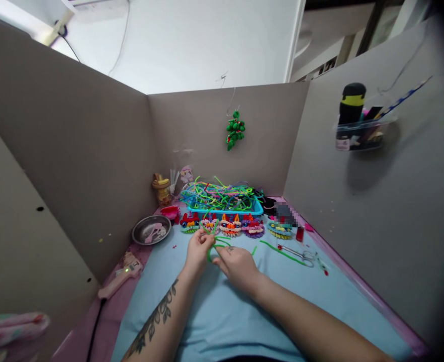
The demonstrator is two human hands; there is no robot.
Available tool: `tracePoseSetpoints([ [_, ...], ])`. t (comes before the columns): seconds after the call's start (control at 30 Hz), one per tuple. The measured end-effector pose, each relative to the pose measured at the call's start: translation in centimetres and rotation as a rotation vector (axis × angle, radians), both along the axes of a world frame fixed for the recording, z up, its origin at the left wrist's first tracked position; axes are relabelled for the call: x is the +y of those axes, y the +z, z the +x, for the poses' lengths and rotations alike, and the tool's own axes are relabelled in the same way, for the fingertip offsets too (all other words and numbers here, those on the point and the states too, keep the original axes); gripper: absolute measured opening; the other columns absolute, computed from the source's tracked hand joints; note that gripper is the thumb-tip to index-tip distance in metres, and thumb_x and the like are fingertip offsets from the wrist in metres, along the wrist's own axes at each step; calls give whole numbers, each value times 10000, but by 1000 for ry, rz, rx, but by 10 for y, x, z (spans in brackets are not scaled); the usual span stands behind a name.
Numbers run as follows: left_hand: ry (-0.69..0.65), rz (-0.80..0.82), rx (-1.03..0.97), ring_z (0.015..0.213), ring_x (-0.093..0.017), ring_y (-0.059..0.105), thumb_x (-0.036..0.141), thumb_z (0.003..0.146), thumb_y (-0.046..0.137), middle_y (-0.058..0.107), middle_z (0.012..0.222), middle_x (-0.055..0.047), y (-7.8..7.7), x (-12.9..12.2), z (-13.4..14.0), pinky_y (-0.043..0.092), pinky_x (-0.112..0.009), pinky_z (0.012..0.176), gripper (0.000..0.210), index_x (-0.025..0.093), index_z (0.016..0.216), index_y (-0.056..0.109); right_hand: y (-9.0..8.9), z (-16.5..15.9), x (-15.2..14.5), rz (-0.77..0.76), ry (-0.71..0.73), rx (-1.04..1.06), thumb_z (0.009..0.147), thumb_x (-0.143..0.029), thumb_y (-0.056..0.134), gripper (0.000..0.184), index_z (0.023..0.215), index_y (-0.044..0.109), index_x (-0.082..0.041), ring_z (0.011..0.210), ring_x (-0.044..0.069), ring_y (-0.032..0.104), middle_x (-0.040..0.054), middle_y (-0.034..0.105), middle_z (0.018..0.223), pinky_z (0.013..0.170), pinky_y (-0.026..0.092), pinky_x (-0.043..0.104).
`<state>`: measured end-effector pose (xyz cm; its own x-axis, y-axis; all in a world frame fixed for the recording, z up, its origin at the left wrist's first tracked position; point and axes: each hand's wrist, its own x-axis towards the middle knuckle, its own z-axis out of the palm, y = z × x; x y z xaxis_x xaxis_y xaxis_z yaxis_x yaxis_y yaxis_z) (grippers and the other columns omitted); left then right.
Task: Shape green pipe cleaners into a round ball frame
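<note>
The hands nearly meet: the left hand (200, 249) pinches bent green stems (224, 238), while the right hand (240, 265) touches them from four o'clock, whether gripping I cannot tell. The stems sit between the fingertips, at six o'clock from the blue tray (260, 208). A loose pinch could let the thin strands slip; an uneven pull could kink them. One end points roughly to one o'clock, others to three; no single long axis shows.

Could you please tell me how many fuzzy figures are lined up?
5, left to right: a red one, a pink one partly behind green strips, an orange one, a purple one, and a blue-yellow one set apart. More may be hidden.
</note>
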<state>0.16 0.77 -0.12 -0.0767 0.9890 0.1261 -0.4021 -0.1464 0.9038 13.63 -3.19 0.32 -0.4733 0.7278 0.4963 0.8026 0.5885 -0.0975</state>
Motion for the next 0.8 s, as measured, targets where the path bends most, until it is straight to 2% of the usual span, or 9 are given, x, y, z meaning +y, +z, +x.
tracePoseSetpoints([
  [0.07, 38, 27, 2, 529, -94, 553, 291, 589, 725, 547, 545, 63, 2, 2, -3, 420, -219, 585, 393, 161, 863, 475, 3, 8, 3, 24, 58, 220, 832, -399, 482, 263, 833, 593, -160, 712, 181, 565, 66, 611, 708, 653, 394, 268],
  [0.13, 36, 39, 13, 539, -108, 574, 301, 594, 721, 558, 556, 62, 4, 2, -4, 428, -226, 579, 428, 173, 893, 444, 6, 13, 9, -25, 41, 457, 785, -426, 535, 268, 824, 584, -165, 745, 184, 550, 64, 603, 762, 672, 404, 279],
  [0.23, -8, 52, 40, 522, -108, 571, 296, 576, 734, 556, 546, 69, 3, -2, 0, 415, -210, 545, 459, 184, 894, 423, 7, 13, 19, -250, 70, 746, 729, -401, 595, 279, 893, 594, -175, 771, 180, 557, 61, 614, 869, 649, 422, 273],
  [0.3, -48, 52, 77, 509, -109, 565, 295, 569, 738, 558, 534, 67, 2, -4, 3, 412, -212, 534, 454, 186, 876, 423, 6, 11, 24, -399, 125, 897, 739, -384, 578, 239, 835, 618, -169, 728, 170, 566, 53, 630, 819, 623, 421, 265],
  [0.37, -72, 61, 109, 502, -114, 563, 295, 574, 734, 561, 521, 60, 3, -7, 6, 411, -217, 531, 422, 186, 840, 425, 3, 9, 27, -462, 143, 1025, 739, -375, 573, 223, 754, 625, -159, 678, 159, 559, 46, 633, 745, 612, 413, 263],
  [0.47, -108, 81, 126, 504, -118, 572, 286, 589, 725, 558, 510, 59, 4, -9, 6, 409, -218, 535, 378, 185, 797, 425, -1, 7, 31, -524, 133, 1183, 688, -375, 624, 221, 680, 613, -154, 590, 132, 514, 19, 603, 640, 565, 384, 250],
  [0.57, -174, 95, 148, 505, -113, 576, 274, 592, 725, 556, 508, 62, 6, -10, 5, 407, -212, 538, 363, 182, 782, 430, -4, 7, 36, -728, 148, 1366, 629, -379, 670, 255, 577, 562, -153, 488, 97, 439, -25, 515, 504, 497, 338, 230],
  [0.63, -185, 90, 162, 509, -113, 578, 273, 591, 726, 559, 512, 62, 7, -11, 5, 409, -212, 541, 369, 180, 796, 432, -5, 7, 39, -863, 180, 1461, 589, -374, 703, 269, 577, 555, -150, 480, 89, 437, -27, 520, 512, 487, 331, 223],
  [0.8, -194, 46, 179, 523, -116, 581, 306, 598, 724, 560, 573, 52, 6, -9, 3, 412, -212, 525, 394, 179, 829, 432, -2, 9, 36, -947, 297, 1381, 611, -404, 703, 302, 725, 630, -133, 538, 97, 495, 16, 610, 631, 473, 320, 207],
])
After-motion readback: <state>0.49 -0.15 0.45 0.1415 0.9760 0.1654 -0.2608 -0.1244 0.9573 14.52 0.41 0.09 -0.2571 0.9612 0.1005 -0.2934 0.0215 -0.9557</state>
